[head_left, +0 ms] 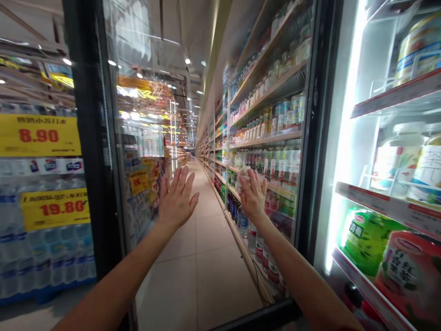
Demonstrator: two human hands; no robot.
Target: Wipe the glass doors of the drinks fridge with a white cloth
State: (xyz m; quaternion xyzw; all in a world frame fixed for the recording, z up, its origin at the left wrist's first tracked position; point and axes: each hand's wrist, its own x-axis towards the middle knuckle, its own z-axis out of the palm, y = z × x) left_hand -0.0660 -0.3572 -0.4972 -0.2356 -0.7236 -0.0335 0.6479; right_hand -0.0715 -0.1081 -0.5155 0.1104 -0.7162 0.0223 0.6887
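Note:
In front of me is a glass door (220, 276) with a black frame, swung open. My left hand (177, 200) is raised against or close to the pane, fingers stretched out and spread, holding nothing. Further right, my right hand (254, 197) presses a crumpled whitish cloth (245, 174) to the glass. Its fingers lie over the cloth and hide part of it. Both forearms reach up from the bottom of the view. Shelves of bottles and a long aisle show in the glass, partly as reflections.
On the right, a lit cooler holds jugs (398, 151), a green pack (368, 236) and a red pack (411, 271). At the left, bottled water (44, 253) is stacked beneath yellow price signs (39, 135). The black door post (96, 138) stands before it. Tiled floor (172, 294) lies below.

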